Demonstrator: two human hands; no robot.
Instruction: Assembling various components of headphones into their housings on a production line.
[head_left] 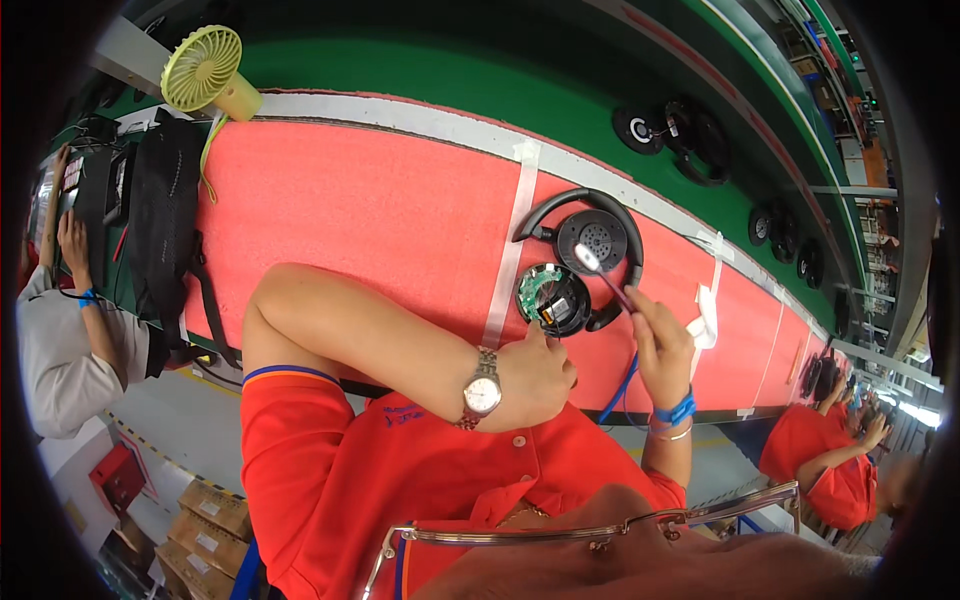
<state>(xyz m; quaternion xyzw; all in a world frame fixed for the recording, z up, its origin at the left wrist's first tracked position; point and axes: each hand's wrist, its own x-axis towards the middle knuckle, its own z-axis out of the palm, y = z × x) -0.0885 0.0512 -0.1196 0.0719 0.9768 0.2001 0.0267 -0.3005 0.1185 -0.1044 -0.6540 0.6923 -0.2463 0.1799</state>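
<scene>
A pair of black over-ear headphones [634,225] lies on the pink bench mat. One ear cup [598,240] shows a round plate with small holes; the nearer ear cup [560,301] is opened, with a green circuit board and wires inside. My left hand [537,378], back upward and fingers curled, has its index fingertip at the near rim of the opened cup; its other fingertips are hidden. My right hand [660,345] pinches a thin purple-handled brush [612,288], toothbrush-like, its white head over the holed plate.
A yellow handheld fan [210,78] stands at the far left, near a black bag [166,190]. Beyond the mat, a green conveyor belt [420,55] carries more headphones [695,140]. White crumpled material [705,315] lies right of my hand. Co-workers sit at both sides.
</scene>
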